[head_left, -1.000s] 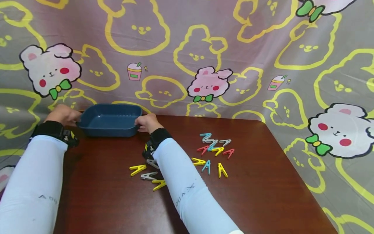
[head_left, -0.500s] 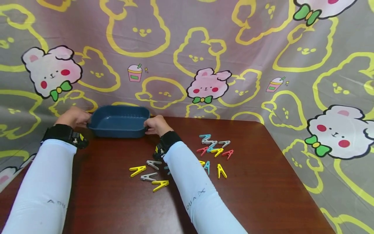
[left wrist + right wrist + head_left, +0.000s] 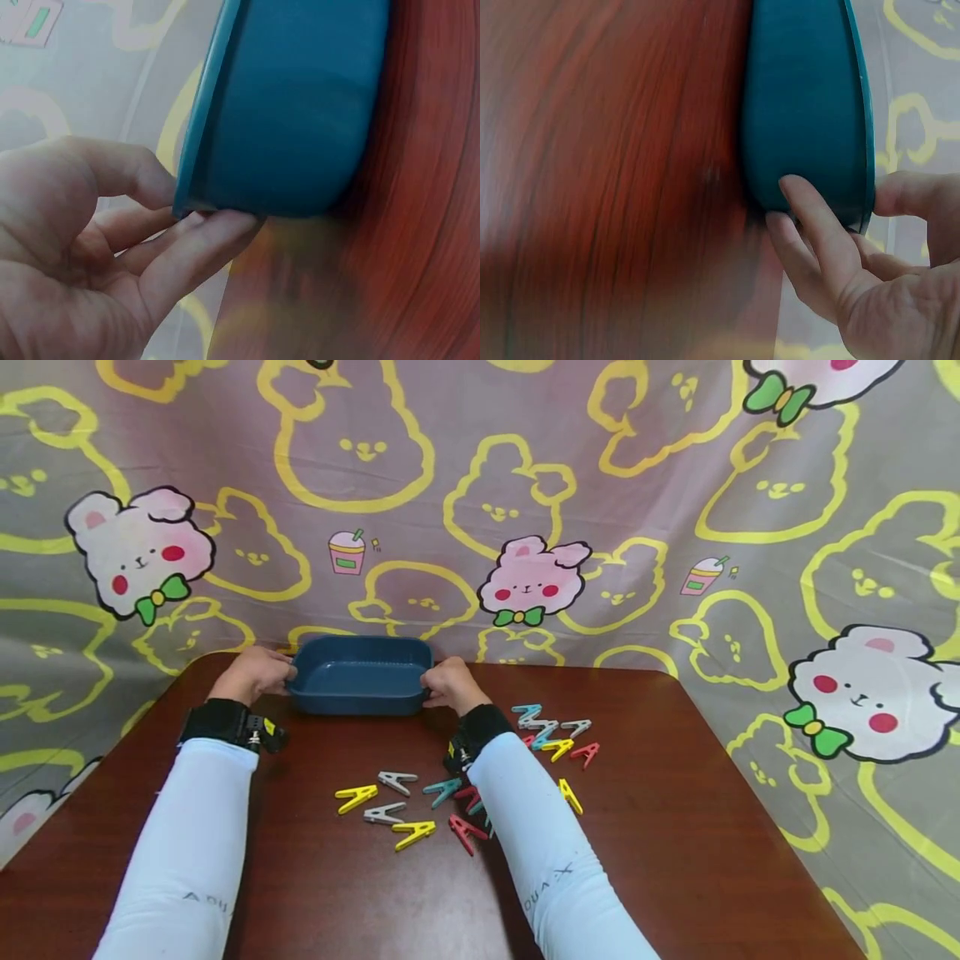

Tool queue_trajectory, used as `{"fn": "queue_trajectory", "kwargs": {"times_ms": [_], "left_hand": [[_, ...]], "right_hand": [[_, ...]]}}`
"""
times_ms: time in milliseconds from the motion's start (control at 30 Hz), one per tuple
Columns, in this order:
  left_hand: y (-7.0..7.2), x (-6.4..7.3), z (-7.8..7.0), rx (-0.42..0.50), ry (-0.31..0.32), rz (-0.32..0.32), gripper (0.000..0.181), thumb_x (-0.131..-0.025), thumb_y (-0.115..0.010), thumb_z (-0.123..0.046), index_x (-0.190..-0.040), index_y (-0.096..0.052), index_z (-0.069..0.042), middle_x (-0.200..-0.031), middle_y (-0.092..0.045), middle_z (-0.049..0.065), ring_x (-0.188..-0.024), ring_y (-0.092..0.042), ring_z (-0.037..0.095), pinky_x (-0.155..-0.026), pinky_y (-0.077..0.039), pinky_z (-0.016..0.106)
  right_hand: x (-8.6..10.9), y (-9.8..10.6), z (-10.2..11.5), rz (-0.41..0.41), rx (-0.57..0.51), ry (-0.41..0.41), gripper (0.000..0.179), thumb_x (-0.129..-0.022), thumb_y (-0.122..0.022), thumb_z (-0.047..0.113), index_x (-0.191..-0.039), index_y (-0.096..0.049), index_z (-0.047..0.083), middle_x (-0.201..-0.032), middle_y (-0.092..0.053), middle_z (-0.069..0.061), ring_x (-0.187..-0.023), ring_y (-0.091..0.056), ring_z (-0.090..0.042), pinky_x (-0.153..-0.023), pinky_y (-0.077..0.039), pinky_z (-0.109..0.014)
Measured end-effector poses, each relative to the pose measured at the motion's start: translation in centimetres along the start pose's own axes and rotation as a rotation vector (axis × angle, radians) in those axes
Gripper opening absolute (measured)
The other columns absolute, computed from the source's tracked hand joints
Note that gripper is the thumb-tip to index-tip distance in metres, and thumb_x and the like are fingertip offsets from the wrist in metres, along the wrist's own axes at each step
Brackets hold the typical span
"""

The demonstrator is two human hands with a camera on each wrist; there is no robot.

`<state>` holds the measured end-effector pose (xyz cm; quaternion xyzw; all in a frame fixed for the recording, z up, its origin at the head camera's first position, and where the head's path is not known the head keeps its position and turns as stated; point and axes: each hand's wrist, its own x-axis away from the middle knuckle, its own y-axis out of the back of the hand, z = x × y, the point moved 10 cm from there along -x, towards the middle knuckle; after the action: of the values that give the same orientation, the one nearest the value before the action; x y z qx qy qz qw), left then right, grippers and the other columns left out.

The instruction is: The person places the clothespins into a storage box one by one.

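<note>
A blue rectangular plastic basin is at the back of the brown table, close to the patterned cloth. My left hand grips its left end, the thumb at the rim and fingers against the outer wall, as the left wrist view shows on the basin's side. At the opposite end my right hand holds the rim; in the right wrist view its fingers press against the outer wall. The inside of the basin shows only bare blue surface.
Several clothespins lie loose on the table: a yellow clothespin and a grey clothespin in front, a red clothespin farther right. My right forearm covers some of them. A patterned cloth hangs behind the table.
Both hands have carried the basin rightward along the back of the table, from the left corner toward the middle. The clothespins have stayed put; the right forearm now covers different ones.
</note>
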<state>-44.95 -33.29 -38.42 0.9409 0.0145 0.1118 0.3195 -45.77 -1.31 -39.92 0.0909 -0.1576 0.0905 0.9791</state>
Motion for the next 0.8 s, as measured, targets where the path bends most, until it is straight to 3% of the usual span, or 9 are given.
{"fn": "queue_trajectory", "kwargs": {"times_ms": [267,433,567,800], "left_hand": [[-3.4,0.8,-2.5,0.009,-0.032,-0.119,0.054,-0.105,-0.051,-0.008,-0.153,-0.048,0.017,-0.156,-0.049,0.043,-0.127,-0.070,0.049,-0.108,-0.059,0.056],[-5.6,0.8,-3.5,0.018,-0.037,-0.142,0.053,-0.106,-0.051,-0.011,-0.156,-0.050,0.009,-0.155,-0.054,0.039,-0.126,-0.072,0.045,-0.109,-0.061,0.053],[-7.2,1.3,-4.1,0.033,-0.030,-0.127,0.053,-0.109,-0.050,-0.013,-0.159,-0.048,0.004,-0.157,-0.054,0.036,-0.129,-0.071,0.045,-0.112,-0.059,0.053],[-8.5,2.2,-4.8,0.041,-0.056,-0.127,0.053,-0.110,-0.049,-0.016,-0.161,-0.048,0.001,-0.153,-0.059,0.033,-0.125,-0.072,0.039,-0.109,-0.061,0.050]], "right_hand": [[0.6,3.8,-1.0,0.019,0.027,-0.008,0.057,-0.103,-0.055,-0.005,-0.156,-0.039,-0.013,-0.158,-0.045,-0.030,-0.138,-0.059,-0.044,-0.113,-0.059,-0.052],[0.8,6.3,-1.8,-0.009,0.027,-0.006,0.055,-0.103,-0.055,-0.005,-0.155,-0.039,-0.009,-0.158,-0.044,-0.027,-0.126,-0.059,-0.040,-0.112,-0.060,-0.052],[0.9,8.0,-2.4,-0.039,0.014,-0.025,0.061,-0.104,-0.056,-0.003,-0.161,-0.036,-0.008,-0.159,-0.045,-0.029,-0.134,-0.061,-0.044,-0.113,-0.059,-0.052],[1.5,9.5,-2.8,-0.094,0.076,-0.009,0.058,-0.106,-0.055,0.000,-0.162,-0.040,-0.009,-0.158,-0.049,-0.030,-0.130,-0.065,-0.040,-0.111,-0.061,-0.050]]}}
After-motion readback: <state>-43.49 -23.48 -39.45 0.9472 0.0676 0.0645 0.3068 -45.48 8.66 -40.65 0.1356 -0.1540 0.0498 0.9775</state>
